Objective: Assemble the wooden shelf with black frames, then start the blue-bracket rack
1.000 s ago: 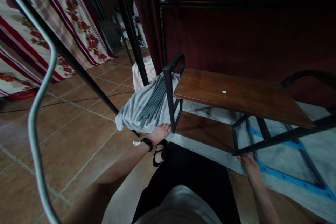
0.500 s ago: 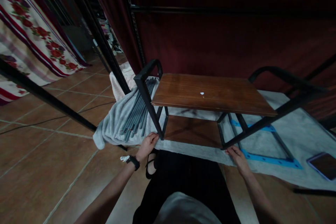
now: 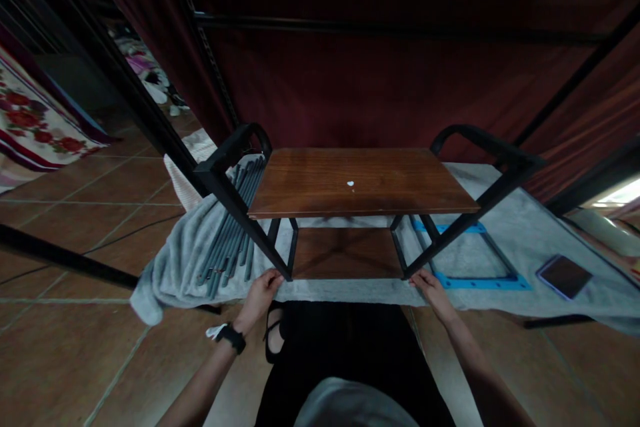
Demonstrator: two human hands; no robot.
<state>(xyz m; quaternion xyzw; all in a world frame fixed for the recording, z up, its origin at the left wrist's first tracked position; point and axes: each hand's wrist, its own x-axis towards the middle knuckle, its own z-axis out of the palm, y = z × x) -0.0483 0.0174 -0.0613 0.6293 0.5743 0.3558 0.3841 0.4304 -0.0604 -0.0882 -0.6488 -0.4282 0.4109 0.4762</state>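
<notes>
A small rack with a brown wooden shelf (image 3: 357, 182) and black metal side frames (image 3: 235, 193) stands on a grey blanket (image 3: 505, 260) on the floor. My left hand (image 3: 260, 290) rests at the foot of the left frame, fingers curled against it. My right hand (image 3: 429, 285) touches the foot of the right frame in the same way. A lower wooden board (image 3: 345, 253) shows under the shelf. Whether either hand grips the foot is hidden by the fingers.
A bundle of grey metal rods (image 3: 231, 230) lies on the blanket left of the rack. A blue-edged frame (image 3: 475, 280) and a phone (image 3: 564, 275) lie to the right. Dark red curtain (image 3: 375, 87) behind, black poles (image 3: 125, 87) at left, tiled floor (image 3: 75, 353).
The view has swung right, bringing the rack square to me. Both hands have stayed at the two front feet of the frame, the left one now closer to its foot.
</notes>
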